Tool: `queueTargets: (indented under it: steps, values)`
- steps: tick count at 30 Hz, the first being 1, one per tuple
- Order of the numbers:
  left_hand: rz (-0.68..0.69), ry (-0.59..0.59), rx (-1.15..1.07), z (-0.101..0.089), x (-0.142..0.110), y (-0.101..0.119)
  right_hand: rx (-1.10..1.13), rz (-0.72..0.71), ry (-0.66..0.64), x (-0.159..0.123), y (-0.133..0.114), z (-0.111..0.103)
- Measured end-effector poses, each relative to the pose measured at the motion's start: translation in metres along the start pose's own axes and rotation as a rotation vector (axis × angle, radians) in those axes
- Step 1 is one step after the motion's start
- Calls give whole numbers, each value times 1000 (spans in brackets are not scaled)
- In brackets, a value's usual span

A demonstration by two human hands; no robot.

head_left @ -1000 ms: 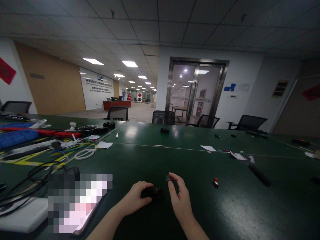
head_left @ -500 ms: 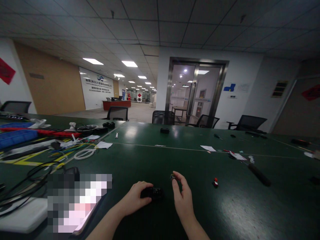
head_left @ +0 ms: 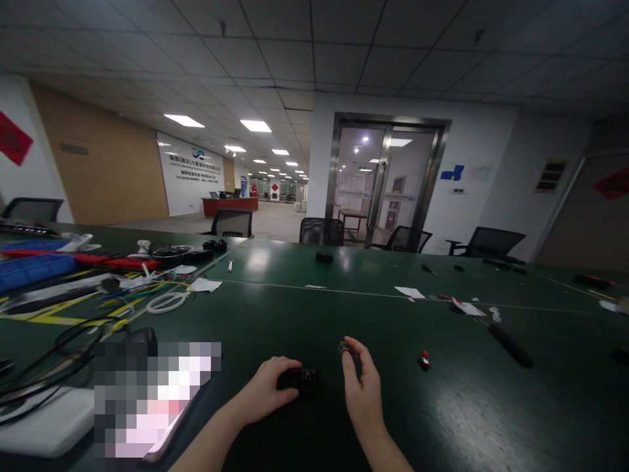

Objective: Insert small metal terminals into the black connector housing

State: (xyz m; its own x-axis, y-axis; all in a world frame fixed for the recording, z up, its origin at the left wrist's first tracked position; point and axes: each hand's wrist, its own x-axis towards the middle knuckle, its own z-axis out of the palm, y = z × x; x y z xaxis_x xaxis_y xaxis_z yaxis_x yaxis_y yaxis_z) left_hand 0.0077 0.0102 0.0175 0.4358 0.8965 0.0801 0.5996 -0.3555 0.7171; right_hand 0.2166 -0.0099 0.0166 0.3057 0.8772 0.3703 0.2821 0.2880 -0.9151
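Note:
A small black device (head_left: 303, 379) lies on the dark green table (head_left: 314, 314) close to its near edge. My left hand (head_left: 265, 391) is curled round the device's left end and holds it down. My right hand (head_left: 362, 387) is raised just to the right of it, thumb and fingers pinched on a tiny dark part (head_left: 343, 347) held a little above the table. A small red and black piece (head_left: 423, 359) sits on the table to the right of my right hand, apart from it.
At the left lie tangled black cables (head_left: 54, 354), coloured wires (head_left: 122, 298), a white cable coil (head_left: 166, 302), blue trays (head_left: 29, 269) and a blurred flat item (head_left: 152, 393). A black cylinder (head_left: 511, 345) and paper scraps (head_left: 410, 292) lie to the right. Office chairs (head_left: 322, 231) stand behind the table.
My right hand has shifted slightly to the right with the tiny part pinched in it. My left hand and the black device have stayed put.

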Motion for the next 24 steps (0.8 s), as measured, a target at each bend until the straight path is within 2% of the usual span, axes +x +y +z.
queueTargets:
  steps: [15,24]
  values:
    - [14,-9,-7,1,0,-7,14,30,0,-1,-4,-1]
    - [-3,-6,4,0,0,0,29,34,27,-1,-1,0]
